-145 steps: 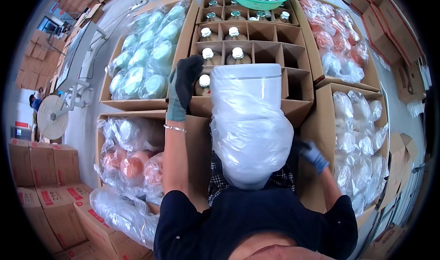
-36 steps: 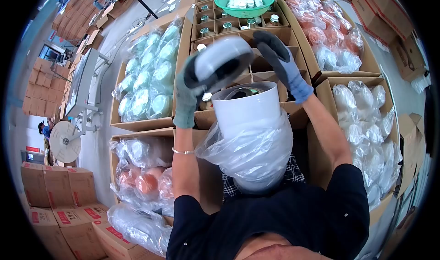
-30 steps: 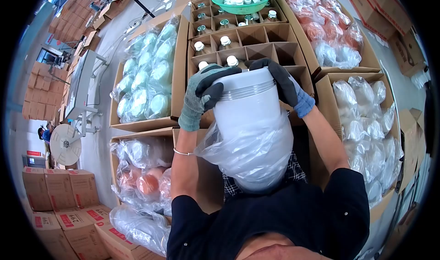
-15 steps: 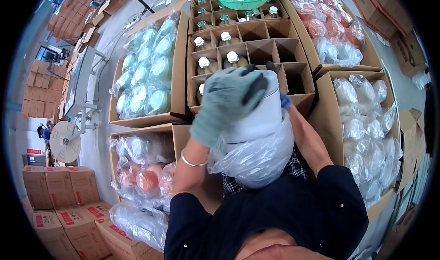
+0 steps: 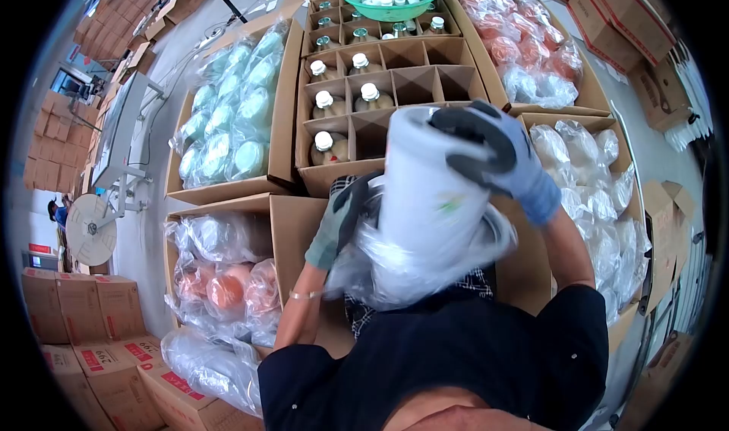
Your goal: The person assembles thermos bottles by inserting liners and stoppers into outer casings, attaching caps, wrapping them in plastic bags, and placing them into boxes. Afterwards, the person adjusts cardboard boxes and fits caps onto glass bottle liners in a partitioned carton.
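Note:
A white cylindrical jug [image 5: 429, 192] is tilted in front of my body, with a green mark on its side and a handle-like loop at lower right. A clear plastic bag [image 5: 395, 268] is bunched around its lower part. My right hand [image 5: 497, 154], in a blue-and-black glove, is closed over the jug's upper rim. On the left, my left hand [image 5: 342, 222], in a grey-green glove, is closed against the gathered bag; its fingertips are partly hidden. Just beyond stands a divided carton [image 5: 402, 51] with white-capped bottles [image 5: 370, 95] in some compartments.
A green bowl [image 5: 380, 9] of white caps sits over bottles at the back. Open cartons flank me, holding bagged green-lidded containers [image 5: 235, 119], bagged orange ones [image 5: 228, 290] and bagged clear ones [image 5: 596, 211]. Sealed boxes [image 5: 114, 363] are stacked at lower left.
The jug has turned, and a green mark and loop now show. My left hand went from its top down to the bag at left; my right hand came from behind onto the rim.

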